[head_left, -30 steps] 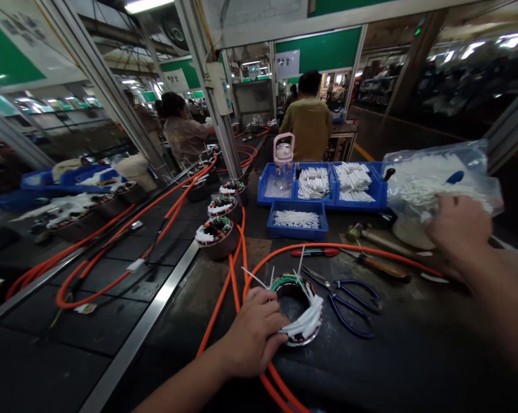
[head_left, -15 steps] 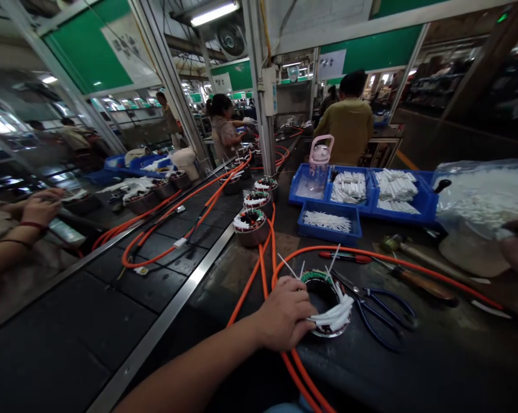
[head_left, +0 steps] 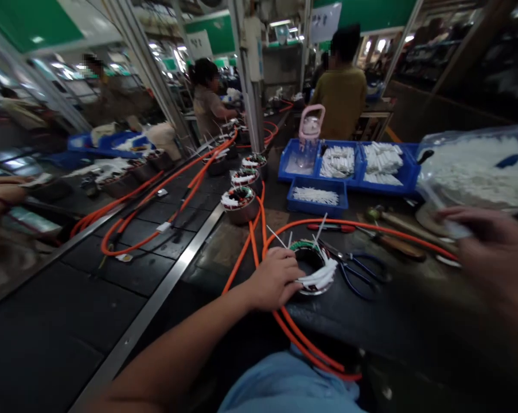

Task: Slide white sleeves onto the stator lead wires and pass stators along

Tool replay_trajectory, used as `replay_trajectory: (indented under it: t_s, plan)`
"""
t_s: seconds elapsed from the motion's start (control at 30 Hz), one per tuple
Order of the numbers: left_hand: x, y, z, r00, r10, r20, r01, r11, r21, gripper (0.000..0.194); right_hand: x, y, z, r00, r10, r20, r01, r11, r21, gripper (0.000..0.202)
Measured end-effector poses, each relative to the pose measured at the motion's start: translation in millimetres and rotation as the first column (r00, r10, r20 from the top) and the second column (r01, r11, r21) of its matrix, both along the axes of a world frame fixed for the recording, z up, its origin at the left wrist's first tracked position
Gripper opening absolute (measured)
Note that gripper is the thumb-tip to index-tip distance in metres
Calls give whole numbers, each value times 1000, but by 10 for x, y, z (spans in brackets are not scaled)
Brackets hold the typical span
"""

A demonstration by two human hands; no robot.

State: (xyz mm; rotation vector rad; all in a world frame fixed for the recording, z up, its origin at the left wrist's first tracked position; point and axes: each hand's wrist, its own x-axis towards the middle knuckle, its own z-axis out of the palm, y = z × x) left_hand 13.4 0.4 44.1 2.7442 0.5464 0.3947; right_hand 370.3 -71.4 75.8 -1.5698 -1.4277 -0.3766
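Note:
My left hand (head_left: 276,279) is closed on the near left side of a motor stator (head_left: 321,280), which rests on the dark bench. White sleeves are bunched along the stator's near rim, and thin white ties stick up from its far side. At the right, my right hand (head_left: 493,244) is blurred and pinches a small white piece (head_left: 456,228), whose kind I cannot make out. Just beyond that hand lies a clear plastic bag (head_left: 478,172) full of white pieces. Blue-handled pliers (head_left: 359,272) lie right of the stator.
Orange cables (head_left: 252,246) run across the bench past the stator. Blue bins (head_left: 357,172) hold white sleeves and a pink-handled bottle (head_left: 309,135). A red marker (head_left: 334,228) and a wooden-handled tool (head_left: 396,246) lie behind. More stators (head_left: 239,206) line the metal rail; co-workers are beyond.
My right hand has come back from the bag toward me with the white piece. The view has shifted downward. My left hand stays on the stator.

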Motion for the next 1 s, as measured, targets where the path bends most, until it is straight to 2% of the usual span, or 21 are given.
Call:
replay_trajectory:
  t_s: [0.03, 0.07, 0.1, 0.13, 0.2, 0.23, 0.3, 0.47, 0.57, 0.67, 0.8, 0.9, 1.0]
  plan:
    - [5, -2, 7, 1000, 0, 9, 0, 1000, -20, 21, -250, -151, -16, 994, 106, -17, -107, 994, -9, 11]
    - [10, -6, 13, 1000, 2, 19, -1, 999, -41, 23, -482, -303, -41, 962, 270, -37, -271, 963, -8, 8]
    - [15, -13, 18, 999, 11, 31, -9, 998, -60, 26, -688, -454, -76, 897, 437, -62, -441, 895, -67, 13]
    - [19, -22, 23, 999, 27, 41, -24, 997, -75, 30, -861, -601, -121, 838, 542, -70, -546, 832, -101, 19]
    - [29, -46, 30, 996, 68, 56, -63, 994, -91, 39, -1104, -867, -238, 719, 693, -51, -690, 704, -168, 27]
    - [33, -58, 33, 994, 86, 61, -80, 992, -95, 42, -1182, -978, -306, 679, 733, -33, -725, 663, -185, 30]
    - [41, -73, 37, 993, 101, 63, -94, 990, -104, 46, -1276, -1142, -448, 630, 776, -10, -763, 617, -190, 31]
    - [54, -72, 34, 994, 93, 48, -87, 990, -115, 45, -1344, -1300, -761, 640, 768, -24, -757, 624, -193, 33]
    - [60, -70, 25, 993, 104, 54, -98, 990, -103, 43, -1364, -1345, -856, 653, 755, -59, -750, 634, -190, 36]
    - [67, -76, 21, 993, 98, 64, -92, 992, -91, 42, -1427, -1368, -838, 657, 747, -99, -751, 636, -180, 43]
    - [86, -96, 28, 994, 99, 50, -96, 994, -56, 45, -1589, -1274, -724, 672, 732, -110, -740, 661, -125, 48]
    - [105, -116, 32, 991, 128, 41, -126, 991, -47, 49, -1717, -1067, -715, 702, 709, -64, -711, 693, -118, 46]
    - [116, -135, 11, 972, 185, 143, -164, 975, -151, 65, -1814, -779, -783, 742, 668, -55, -669, 734, -119, 36]
